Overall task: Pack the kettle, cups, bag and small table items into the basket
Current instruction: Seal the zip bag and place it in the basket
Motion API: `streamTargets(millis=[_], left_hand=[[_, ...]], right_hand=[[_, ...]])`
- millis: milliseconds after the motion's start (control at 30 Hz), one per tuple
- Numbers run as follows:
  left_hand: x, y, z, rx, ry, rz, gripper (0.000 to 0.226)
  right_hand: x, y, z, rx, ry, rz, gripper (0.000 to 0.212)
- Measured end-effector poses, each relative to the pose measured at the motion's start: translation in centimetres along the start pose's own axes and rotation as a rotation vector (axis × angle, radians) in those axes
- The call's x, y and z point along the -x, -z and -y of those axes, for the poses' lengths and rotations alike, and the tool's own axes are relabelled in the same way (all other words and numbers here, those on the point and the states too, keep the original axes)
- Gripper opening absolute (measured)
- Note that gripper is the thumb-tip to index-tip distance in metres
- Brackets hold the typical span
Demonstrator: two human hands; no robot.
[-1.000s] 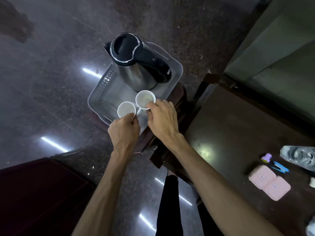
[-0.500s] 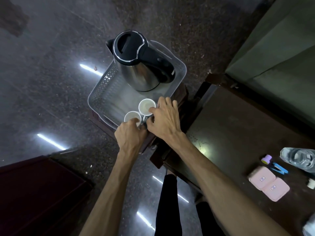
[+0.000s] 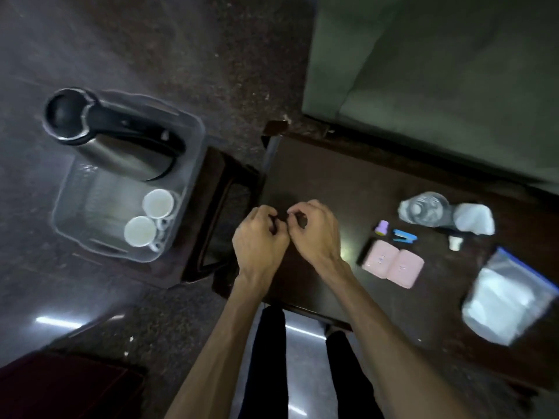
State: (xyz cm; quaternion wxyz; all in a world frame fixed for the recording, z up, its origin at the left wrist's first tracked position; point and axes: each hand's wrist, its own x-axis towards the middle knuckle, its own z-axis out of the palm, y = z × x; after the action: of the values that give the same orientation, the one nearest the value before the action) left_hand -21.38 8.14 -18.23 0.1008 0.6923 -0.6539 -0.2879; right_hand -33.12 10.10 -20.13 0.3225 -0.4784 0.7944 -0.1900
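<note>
Over a dark wooden table point(image 3: 302, 176), the left hand point(image 3: 260, 240) and right hand point(image 3: 314, 234) hover side by side, fingers curled, seemingly empty (blur hides detail). Far left, the basket point(image 3: 193, 164) holds the kettle point(image 3: 115, 140) and two cups point(image 3: 149, 219); the bag point(image 3: 508, 297) lies right.

The kettle point(image 3: 121, 140) and two cups point(image 3: 151, 219) sit in the basket point(image 3: 193, 152), at nine o'clock of the table point(image 3: 317, 176). On the table, the bag point(image 3: 508, 300) lies at four o'clock of the bottle point(image 3: 423, 207).

One kettle point(image 3: 115, 137), two cups point(image 3: 158, 203) point(image 3: 140, 231), one basket point(image 3: 193, 164), one bag point(image 3: 511, 300), one bottle point(image 3: 423, 207), two hands point(image 3: 260, 243) point(image 3: 314, 231)
</note>
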Motion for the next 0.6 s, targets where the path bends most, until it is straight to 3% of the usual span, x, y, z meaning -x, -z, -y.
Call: streamTargets(millis=[400,600], left_hand=[[10.1,-17.7,-17.5,-0.116,-0.368,0.418,0.024],[16.1,-26.7,-23.3,-0.067,-0.363,0.618,0.018]], right_hand=[[7.8,13.9,-22.6,-0.152,-0.447,-0.232,0.015],[11.7,17.9,-33.9,-0.185,-0.656,-0.347,0.018]])
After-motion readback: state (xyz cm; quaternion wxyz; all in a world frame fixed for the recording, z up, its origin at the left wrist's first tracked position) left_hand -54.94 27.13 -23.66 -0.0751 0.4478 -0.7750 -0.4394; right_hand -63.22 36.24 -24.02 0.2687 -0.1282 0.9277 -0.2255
